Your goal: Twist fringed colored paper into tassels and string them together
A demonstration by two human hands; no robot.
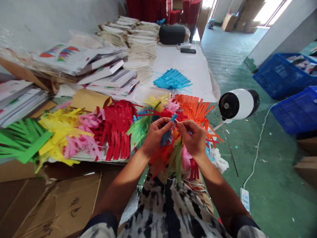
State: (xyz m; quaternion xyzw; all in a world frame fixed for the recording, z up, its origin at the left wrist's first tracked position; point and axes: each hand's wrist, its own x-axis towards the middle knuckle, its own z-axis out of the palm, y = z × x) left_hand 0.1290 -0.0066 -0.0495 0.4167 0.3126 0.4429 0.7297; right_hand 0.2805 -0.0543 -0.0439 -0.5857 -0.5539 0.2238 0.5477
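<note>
My left hand [155, 135] is closed on a blue tissue-paper tassel [166, 138], whose twisted top pokes up between thumb and fingers. Close beside that top, my right hand [194, 137] pinches something small and pale that I cannot make out. Below both hands hang orange, green and pink fringes [177, 158], partly hidden by the fingers. Orange fringed paper [192, 105] lies just beyond my right hand. To the left, red fringed paper [119, 129] rests on the table edge, followed by pink [86, 132], yellow [58, 132] and green fringed paper [24, 138].
A blue fringed bundle [172, 79] lies farther up the white table [180, 62]. Stacked packets [109, 76] cover the table's left side. At right stand a black-and-white fan [239, 104] and blue crates [284, 74]. A white cord [259, 145] crosses the green floor. Cardboard [66, 201] sits lower left.
</note>
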